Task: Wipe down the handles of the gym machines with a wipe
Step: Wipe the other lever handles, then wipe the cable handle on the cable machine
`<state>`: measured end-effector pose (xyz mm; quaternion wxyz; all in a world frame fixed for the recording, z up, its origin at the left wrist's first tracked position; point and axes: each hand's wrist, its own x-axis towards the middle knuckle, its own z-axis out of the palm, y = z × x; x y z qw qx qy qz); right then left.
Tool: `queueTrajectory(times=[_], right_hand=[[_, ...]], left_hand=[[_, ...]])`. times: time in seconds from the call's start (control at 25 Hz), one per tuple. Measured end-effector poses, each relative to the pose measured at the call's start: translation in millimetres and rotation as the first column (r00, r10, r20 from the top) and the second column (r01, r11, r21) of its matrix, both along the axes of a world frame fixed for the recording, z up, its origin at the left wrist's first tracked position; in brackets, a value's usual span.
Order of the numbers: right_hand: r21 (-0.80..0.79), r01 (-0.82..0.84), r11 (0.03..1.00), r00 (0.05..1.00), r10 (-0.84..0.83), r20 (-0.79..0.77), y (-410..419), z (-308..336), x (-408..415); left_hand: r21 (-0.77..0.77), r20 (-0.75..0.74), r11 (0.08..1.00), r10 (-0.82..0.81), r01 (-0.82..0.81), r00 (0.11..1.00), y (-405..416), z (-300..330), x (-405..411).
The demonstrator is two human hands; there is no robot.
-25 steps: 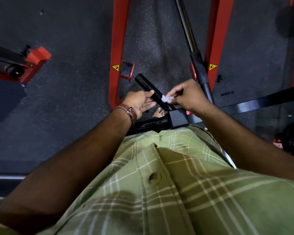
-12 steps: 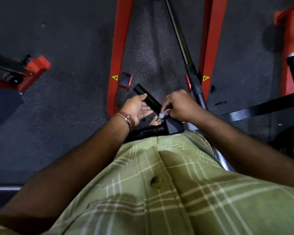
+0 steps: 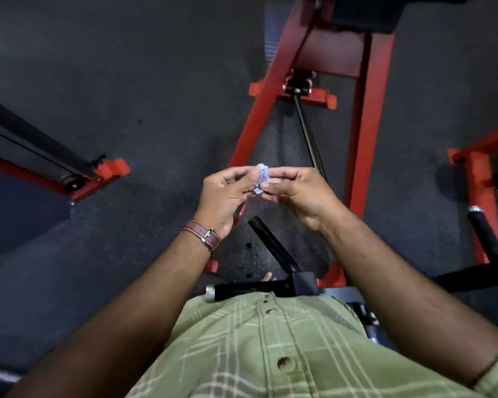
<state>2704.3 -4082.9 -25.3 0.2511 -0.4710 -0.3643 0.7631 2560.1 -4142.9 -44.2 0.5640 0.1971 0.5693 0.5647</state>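
Note:
A small crumpled pale blue wipe (image 3: 261, 177) is held in the air between both hands. My left hand (image 3: 227, 196) pinches its left side with the fingertips, and my right hand (image 3: 296, 193) pinches its right side between thumb and fingers. Below the hands, a black handle (image 3: 270, 244) sticks up at a slant from a black bracket (image 3: 304, 284). A second black handle with a silver end cap (image 3: 236, 290) runs left from that bracket, partly hidden by my green plaid shirt. Neither hand touches a handle.
A red machine frame (image 3: 362, 133) with a thin dark rod (image 3: 309, 136) stands ahead on the dark rubber floor. Another red and black machine base (image 3: 98, 173) lies at the left. At the right is a red post (image 3: 480, 202) with a black padded grip (image 3: 489, 239).
Both hands have lifted off the slanted black handle and come together above it. The wipe, earlier in my right hand against the handle, is now pinched by both hands. The view tilted up.

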Motion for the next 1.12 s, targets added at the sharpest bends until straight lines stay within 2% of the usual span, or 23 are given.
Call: queueTrajectory(times=[0.12, 0.28, 0.4, 0.48, 0.56, 0.8, 1.0, 1.12], right_hand=[[0.143, -0.056, 0.988, 0.996, 0.045, 0.083, 8, 30, -24], [0.282, -0.144, 0.949, 0.988, 0.124, 0.087, 8, 75, -78], [0.471, -0.226, 0.853, 0.973, 0.223, 0.064, -2, 100, -125], [0.53, -0.359, 0.768, 0.921, 0.385, 0.065, -15, 115, -159], [0.559, -0.412, 0.72, 0.889, 0.453, 0.072, -30, 124, -197], [0.566, -0.301, 0.767, 0.934, 0.356, 0.015, -79, 131, -324], [0.582, -0.126, 0.804, 0.983, 0.18, -0.036, -122, 126, -408], [0.541, -0.06, 0.839, 0.981, 0.15, -0.123, -139, 123, -436]], left_hand=[[0.111, -0.144, 0.994, 0.034, -0.018, 0.989, 0, 27, -21], [0.193, -0.191, 0.973, 0.161, -0.124, 0.968, -8, 70, -67], [0.198, -0.228, 0.96, 0.243, -0.2, 0.943, -23, 100, -108], [0.199, -0.245, 0.948, 0.292, -0.247, 0.925, -40, 114, -139], [0.202, -0.232, 0.939, 0.322, -0.279, 0.918, -62, 123, -173], [0.237, -0.153, 0.931, 0.317, -0.277, 0.936, -133, 145, -291], [0.204, -0.226, 0.9, 0.427, -0.386, 0.876, -166, 156, -371], [0.205, -0.171, 0.894, 0.434, -0.399, 0.884, -179, 164, -398]])
